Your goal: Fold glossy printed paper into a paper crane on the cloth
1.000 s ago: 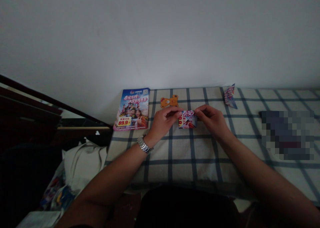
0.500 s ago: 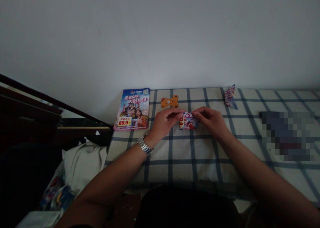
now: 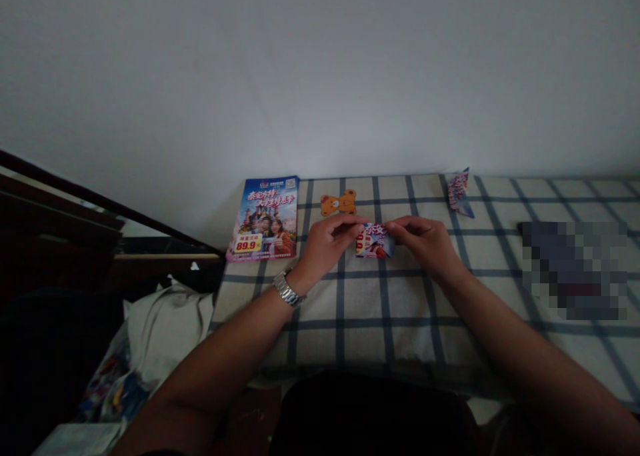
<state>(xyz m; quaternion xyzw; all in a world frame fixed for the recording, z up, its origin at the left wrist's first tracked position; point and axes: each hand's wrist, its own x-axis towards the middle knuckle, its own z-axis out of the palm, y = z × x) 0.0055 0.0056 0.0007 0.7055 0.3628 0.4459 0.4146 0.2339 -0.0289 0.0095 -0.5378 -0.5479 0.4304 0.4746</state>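
Observation:
A small folded paper flyer (image 3: 375,243), printed in red, white and blue, is pinched between my two hands above the checked cloth. My left hand (image 3: 330,243), with a metal-band watch (image 3: 289,289) on its wrist, grips the flyer's upper left part. At its upper right corner, the thumb and fingers of my right hand (image 3: 423,243) are closed on it. To the left lies a stack of matching flyers (image 3: 265,219) with a castle picture. A brown bear cutout (image 3: 339,203) sits just behind my left hand.
A folded paper piece (image 3: 460,193) stands near the wall at the back right. A blurred dark object (image 3: 573,269) lies on the right of the checked cloth (image 3: 315,339). White bags (image 3: 170,329) are at the lower left, below the cloth's edge.
Both hands keep their pinch on the folded flyer, which has tilted slightly. The whole view has shifted a little; the other things stay in place.

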